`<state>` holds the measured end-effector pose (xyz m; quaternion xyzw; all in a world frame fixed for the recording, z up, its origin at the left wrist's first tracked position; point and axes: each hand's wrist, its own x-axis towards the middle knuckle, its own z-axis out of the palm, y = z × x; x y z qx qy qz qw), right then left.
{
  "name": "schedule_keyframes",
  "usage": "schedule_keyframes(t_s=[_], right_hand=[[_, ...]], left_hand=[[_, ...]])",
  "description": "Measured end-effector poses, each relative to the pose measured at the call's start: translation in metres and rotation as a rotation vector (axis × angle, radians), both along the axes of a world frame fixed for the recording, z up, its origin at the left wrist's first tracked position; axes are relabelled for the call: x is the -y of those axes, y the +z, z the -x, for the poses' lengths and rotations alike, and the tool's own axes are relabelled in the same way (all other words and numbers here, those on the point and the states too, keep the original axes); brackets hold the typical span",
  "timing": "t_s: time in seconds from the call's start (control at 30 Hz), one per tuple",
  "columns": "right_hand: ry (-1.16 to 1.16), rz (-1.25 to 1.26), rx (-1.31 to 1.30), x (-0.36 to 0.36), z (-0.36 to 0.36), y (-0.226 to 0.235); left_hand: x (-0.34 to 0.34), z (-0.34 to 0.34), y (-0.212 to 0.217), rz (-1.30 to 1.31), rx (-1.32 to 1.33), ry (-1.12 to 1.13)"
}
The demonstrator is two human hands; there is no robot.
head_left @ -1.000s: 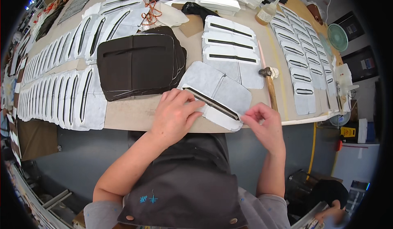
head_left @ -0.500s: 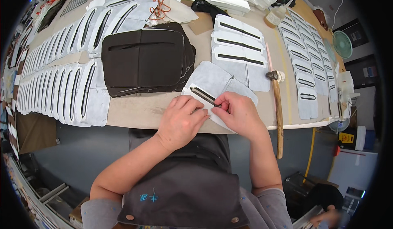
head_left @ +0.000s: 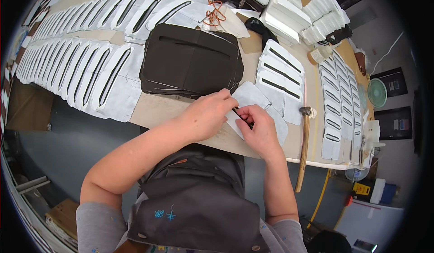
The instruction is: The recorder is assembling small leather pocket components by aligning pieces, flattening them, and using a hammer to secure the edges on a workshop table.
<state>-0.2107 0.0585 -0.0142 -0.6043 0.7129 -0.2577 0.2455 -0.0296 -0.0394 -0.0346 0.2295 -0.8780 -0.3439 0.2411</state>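
Note:
A pale grey-white panel (head_left: 272, 118) lies at the near table edge, with a white-bordered slot and a black strip (head_left: 244, 118) running along it. My left hand (head_left: 210, 113) is at the strip's far left end, its fingers bent and closed; what their tips hold is hidden. At the strip's nearer end my right hand (head_left: 259, 128) pinches it between thumb and fingers. Just beyond my left hand rests a stack of dark brown panels (head_left: 190, 63), the top one with a long slit.
White slotted panels (head_left: 113, 79) overlap in rows at left. Three slotted pieces (head_left: 282, 74) lie beyond my right hand. A wooden-handled hammer (head_left: 305, 140) overhangs the table edge. More slotted panels (head_left: 332, 135), a glue bottle (head_left: 318, 55) and orange cord (head_left: 214, 14) lie farther off.
The view has shifted, so the table sits tilted and farther right. My left hand has moved from beside the strip to its far end; my right hand keeps pinching the near end.

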Motion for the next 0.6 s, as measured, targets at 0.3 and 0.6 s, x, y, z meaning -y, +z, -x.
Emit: schedule_keyframes(t_s=[0.3, 0.6], right_hand=[[0.018, 0.353, -0.181, -0.009, -0.016, -0.022], [-0.023, -0.021, -0.095, -0.027, 0.006, 0.018]], left_hand=[[0.012, 0.011, 0.003, -0.022, 0.207, -0.098], [0.008, 0.018, -0.005, 0.092, 0.175, -0.138]])
